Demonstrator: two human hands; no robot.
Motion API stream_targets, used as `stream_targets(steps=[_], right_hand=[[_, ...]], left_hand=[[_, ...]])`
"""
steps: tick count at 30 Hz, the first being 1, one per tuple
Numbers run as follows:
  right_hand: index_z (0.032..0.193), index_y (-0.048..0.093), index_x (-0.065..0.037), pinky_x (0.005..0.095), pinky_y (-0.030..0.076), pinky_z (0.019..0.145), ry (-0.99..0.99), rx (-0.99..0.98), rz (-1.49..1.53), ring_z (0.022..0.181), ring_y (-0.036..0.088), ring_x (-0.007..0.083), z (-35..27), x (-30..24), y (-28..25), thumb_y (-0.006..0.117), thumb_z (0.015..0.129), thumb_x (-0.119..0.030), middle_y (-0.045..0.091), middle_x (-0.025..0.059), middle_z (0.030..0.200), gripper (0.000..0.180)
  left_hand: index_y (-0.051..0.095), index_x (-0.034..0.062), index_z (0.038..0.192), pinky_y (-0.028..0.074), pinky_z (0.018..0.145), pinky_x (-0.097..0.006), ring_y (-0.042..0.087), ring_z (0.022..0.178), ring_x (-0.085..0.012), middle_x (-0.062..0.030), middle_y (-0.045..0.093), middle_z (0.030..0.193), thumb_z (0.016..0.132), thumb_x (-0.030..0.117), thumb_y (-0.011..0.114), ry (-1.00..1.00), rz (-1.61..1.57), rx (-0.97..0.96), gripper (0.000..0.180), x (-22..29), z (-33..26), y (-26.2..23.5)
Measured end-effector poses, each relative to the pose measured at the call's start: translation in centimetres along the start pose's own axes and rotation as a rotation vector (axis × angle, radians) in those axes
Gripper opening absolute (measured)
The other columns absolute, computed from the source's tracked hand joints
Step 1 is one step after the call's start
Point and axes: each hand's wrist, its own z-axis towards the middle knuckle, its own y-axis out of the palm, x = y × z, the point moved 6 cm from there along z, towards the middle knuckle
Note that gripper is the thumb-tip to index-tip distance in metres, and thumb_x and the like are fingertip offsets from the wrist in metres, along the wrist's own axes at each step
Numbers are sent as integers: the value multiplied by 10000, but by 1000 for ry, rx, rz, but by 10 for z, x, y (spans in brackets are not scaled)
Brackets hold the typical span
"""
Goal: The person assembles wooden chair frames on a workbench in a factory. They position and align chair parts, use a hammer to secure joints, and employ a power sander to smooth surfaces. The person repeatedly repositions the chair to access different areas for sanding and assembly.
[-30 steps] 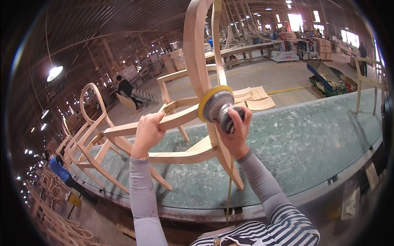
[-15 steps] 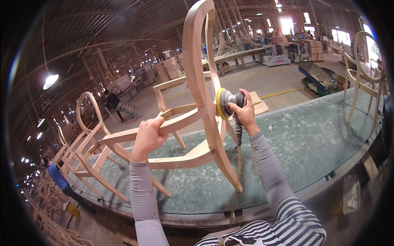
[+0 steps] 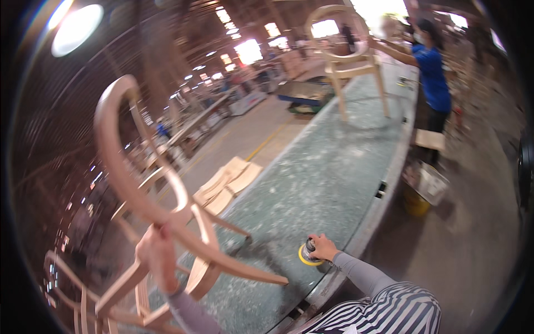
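A bare wooden armchair frame (image 3: 117, 147) with a rounded open back stands at the left on the green-topped workbench (image 3: 311, 183). My left hand (image 3: 157, 256), a little blurred, is closed round the frame low on its back, near where the armrest joins. At the bench's near edge, my right hand (image 3: 325, 247) grips a round orbital sander (image 3: 307, 253) with a yellow pad. The sander sits low at the bench surface, apart from the chair; whether its pad lies flat there is hard to tell.
Another wooden chair (image 3: 350, 67) stands on the bench's far end, with a co-worker in a blue shirt (image 3: 433, 78) reaching to it. Curved wooden panels (image 3: 228, 183) lie beyond the bench. A yellow bucket (image 3: 417, 203) stands right of it. More chair frames (image 3: 67, 278) are at lower left.
My view has swung right. The sander has gone from the chair's back down to the bench with my right hand. My left hand has shifted from the armrest to the back frame.
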Motion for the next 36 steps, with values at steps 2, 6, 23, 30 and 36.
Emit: stream_targets(steps=[2, 6, 23, 30, 36], right_hand=[[1283, 443, -231, 474, 486, 855, 41, 33, -42, 968, 573, 434, -10, 29, -13, 795, 599, -298, 495, 212, 1122, 772], [1283, 440, -221, 494, 493, 826, 131, 123, -64, 943, 576, 452, -18, 77, -45, 795, 615, -266, 480, 207, 1120, 758], [1302, 395, -214, 486, 490, 811, 164, 237, -194, 946, 577, 449, 126, 123, -85, 718, 681, -165, 428, 231, 1143, 701], [1291, 399, -212, 471, 491, 815, 227, 246, -279, 1000, 551, 399, 147, 131, -60, 738, 664, -173, 407, 212, 1178, 713], [1312, 425, -154, 456, 405, 939, 197, 226, -510, 1190, 439, 385, 149, 42, -39, 765, 679, -340, 371, 203, 1361, 743]], left_hand=[[631, 127, 883, 469, 614, -457, 616, 713, -328, -108, 644, 786, 916, 361, 494, 80, 26, 92, 273, -6, -3, -3], [630, 73, 866, 447, 609, -440, 605, 737, -339, -130, 636, 800, 929, 336, 474, 73, -61, 57, 312, 2, -1, 6], [693, 142, 770, 437, 472, -379, 589, 528, -262, -38, 650, 680, 846, 479, 606, 154, 154, 297, 356, 44, 4, -12], [667, 69, 902, 452, 638, -414, 597, 727, -331, -124, 646, 823, 825, 332, 628, 219, 119, 189, 277, 29, 5, 1], [612, 72, 829, 407, 648, -414, 568, 736, -312, -99, 555, 745, 729, 125, 620, 112, -101, 40, 113, 12, -2, 2]])
